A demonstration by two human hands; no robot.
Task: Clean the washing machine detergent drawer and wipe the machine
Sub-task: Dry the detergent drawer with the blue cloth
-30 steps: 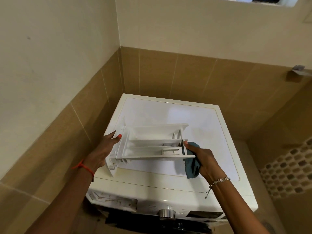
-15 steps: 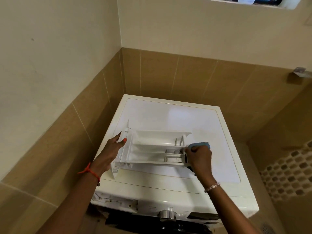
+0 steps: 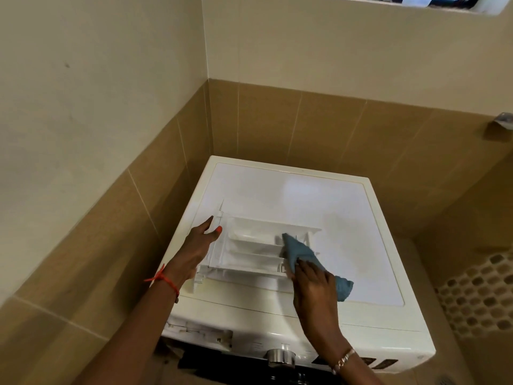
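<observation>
Blue cloth (image 3: 298, 250) in drawer (image 3: 249, 247) (grip: right hand (image 3: 313, 284))

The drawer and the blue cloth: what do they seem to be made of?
The drawer looks like white moulded plastic, slightly glossy: it has thin, stiff dividing walls. The cloth looks like soft matte fabric, perhaps microfibre: it folds and bunches, with a fuzzy edge.

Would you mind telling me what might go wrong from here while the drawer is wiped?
The detergent drawer lies near the front left corner of the washing machine, and only the left hand grips it, at one end; a firm wipe might slide it off. The blue cloth, pushed by the right hand into the narrow right-end compartments, may snag.
</observation>
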